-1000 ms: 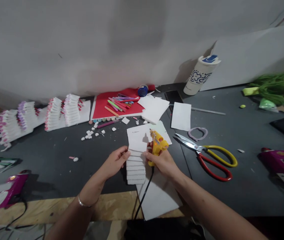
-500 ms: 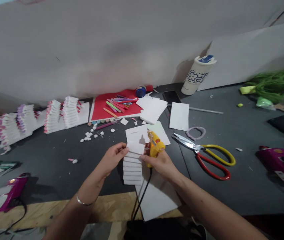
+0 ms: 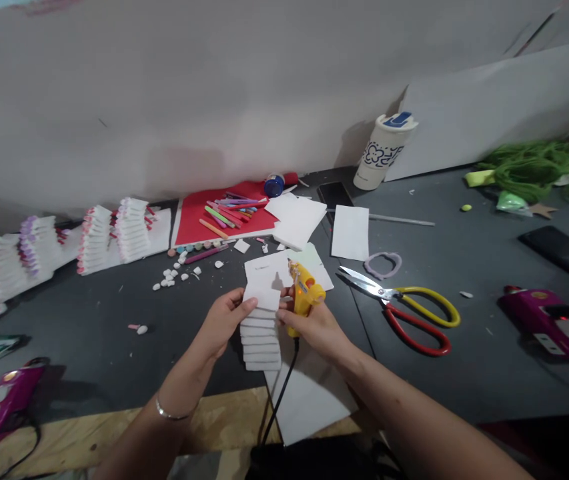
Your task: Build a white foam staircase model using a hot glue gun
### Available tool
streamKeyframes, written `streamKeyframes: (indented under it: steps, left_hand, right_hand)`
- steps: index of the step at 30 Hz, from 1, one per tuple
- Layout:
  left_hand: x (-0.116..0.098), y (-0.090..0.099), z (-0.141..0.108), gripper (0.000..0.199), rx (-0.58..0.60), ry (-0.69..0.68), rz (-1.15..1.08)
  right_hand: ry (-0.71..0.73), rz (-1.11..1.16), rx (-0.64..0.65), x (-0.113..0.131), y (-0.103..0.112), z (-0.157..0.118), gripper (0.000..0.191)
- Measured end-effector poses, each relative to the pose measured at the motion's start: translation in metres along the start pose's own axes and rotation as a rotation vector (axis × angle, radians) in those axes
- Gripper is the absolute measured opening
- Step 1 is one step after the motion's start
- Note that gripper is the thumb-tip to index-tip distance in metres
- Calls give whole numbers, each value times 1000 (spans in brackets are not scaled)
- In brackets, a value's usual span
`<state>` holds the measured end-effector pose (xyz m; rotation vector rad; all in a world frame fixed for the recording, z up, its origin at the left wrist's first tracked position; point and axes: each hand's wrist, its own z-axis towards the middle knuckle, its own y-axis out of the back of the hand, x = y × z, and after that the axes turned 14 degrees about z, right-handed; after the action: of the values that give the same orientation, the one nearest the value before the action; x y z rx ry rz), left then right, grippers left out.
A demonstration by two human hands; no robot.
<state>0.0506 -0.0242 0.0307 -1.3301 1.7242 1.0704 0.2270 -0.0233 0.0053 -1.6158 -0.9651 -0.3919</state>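
A strip of overlapping white layered pieces (image 3: 261, 340) lies near the table's front edge. My left hand (image 3: 224, 318) pinches its upper left side between thumb and fingers. On the other side, my right hand (image 3: 314, 325) holds a yellow glue gun (image 3: 303, 297), its nozzle pointing away from me, while the thumb and fingertips touch the strip's right edge. A black cord runs from the gun toward me. White sheets (image 3: 314, 393) lie beneath and beyond the strip.
Open scissors (image 3: 389, 293) with red and yellow handles lie at the right, near a purple band (image 3: 383, 265). Markers (image 3: 234, 212) rest on red sheet. A white cup (image 3: 381, 150) stands behind. Layered pieces (image 3: 95, 240) and a magenta device (image 3: 7, 403) are left.
The view has shifted slightly, so most things appear a little further left. Both hands keep nearly the same hold on the strip and the glue gun.
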Motion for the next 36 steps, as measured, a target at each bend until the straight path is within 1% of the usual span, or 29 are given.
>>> streamKeyframes:
  steps: [5,10,12,18,23,26,31,36]
  left_hand:
    - [1,0,0,52,-7,13,-23]
    - [1,-1,-1,52,-18,11,-22]
    - [1,-1,0,52,-18,15,-18]
    - [4,-1,2,53,21,23,-54]
    - [5,0,5,54,-2,44,-104]
    - [6,0,7,54,-9,58,-127]
    - [8,3,8,56,33,59,-159]
    - [14,12,8,55,85,42,-161]
  right_hand:
    - [1,14,7,2,-2,0,37]
    - [7,11,31,1,-2,1,33]
    - [12,18,12,0,-1,2,33]
    - [32,64,-110,-1,3,4,39]
    - [22,111,-145,2,3,2,44]
    - [3,123,-142,4,3,1,47]
    - [-26,70,-113,3,7,1,49]
    - [23,62,-150,2,10,3,51]
